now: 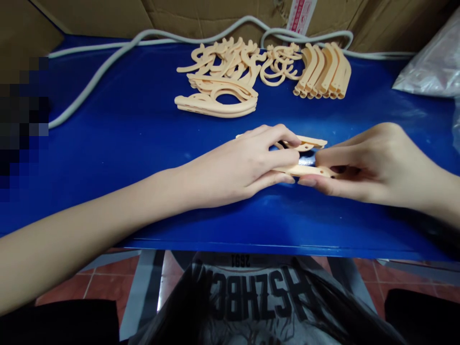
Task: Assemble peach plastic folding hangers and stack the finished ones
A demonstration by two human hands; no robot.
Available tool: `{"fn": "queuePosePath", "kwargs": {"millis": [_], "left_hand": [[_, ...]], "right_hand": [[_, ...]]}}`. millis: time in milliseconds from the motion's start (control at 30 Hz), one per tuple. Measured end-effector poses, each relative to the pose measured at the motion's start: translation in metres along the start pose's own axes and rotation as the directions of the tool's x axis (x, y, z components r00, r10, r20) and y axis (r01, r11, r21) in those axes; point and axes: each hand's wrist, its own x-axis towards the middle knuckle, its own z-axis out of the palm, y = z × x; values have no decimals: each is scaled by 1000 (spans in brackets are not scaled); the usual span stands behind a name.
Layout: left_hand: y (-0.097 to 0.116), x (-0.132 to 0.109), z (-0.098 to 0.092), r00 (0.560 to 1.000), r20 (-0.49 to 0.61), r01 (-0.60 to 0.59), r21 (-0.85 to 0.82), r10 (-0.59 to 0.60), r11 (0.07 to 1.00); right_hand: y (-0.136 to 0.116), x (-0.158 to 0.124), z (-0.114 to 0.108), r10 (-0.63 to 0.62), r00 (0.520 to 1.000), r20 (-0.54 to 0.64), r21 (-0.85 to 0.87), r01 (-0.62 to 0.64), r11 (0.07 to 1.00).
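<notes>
My left hand (247, 163) and my right hand (370, 163) meet over the blue table (125, 143), both closed on the same peach-coloured plastic part (305, 155). The part is a flat curved piece with small holes, held just above the table top. My left fingers cover its left end and my right thumb and fingers pinch its right end. Farther back lies a stack of matching flat curved parts (215, 100), a heap of hook-shaped pieces (233, 60), and a row of curved pieces standing on edge (323, 72).
A grey cable (108, 62) runs along the back and left of the table. Cardboard boxes (215, 14) stand behind it. A clear plastic bag (431, 62) lies at the right. The table's front edge is near my lap.
</notes>
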Motion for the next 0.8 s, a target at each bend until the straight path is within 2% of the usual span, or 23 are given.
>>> {"fn": "queuePosePath", "kwargs": {"millis": [267, 600, 800], "left_hand": [[1, 1, 1, 997, 15, -72, 33, 71, 997], [-3, 0, 2, 999, 9, -47, 38, 47, 998], [-7, -1, 1, 998, -17, -53, 33, 54, 998]], "right_hand": [[-2, 2, 0, -87, 995, 38, 178, 79, 981], [-2, 2, 2, -129, 991, -24, -65, 127, 990], [-5, 0, 3, -80, 995, -65, -114, 73, 991]]}}
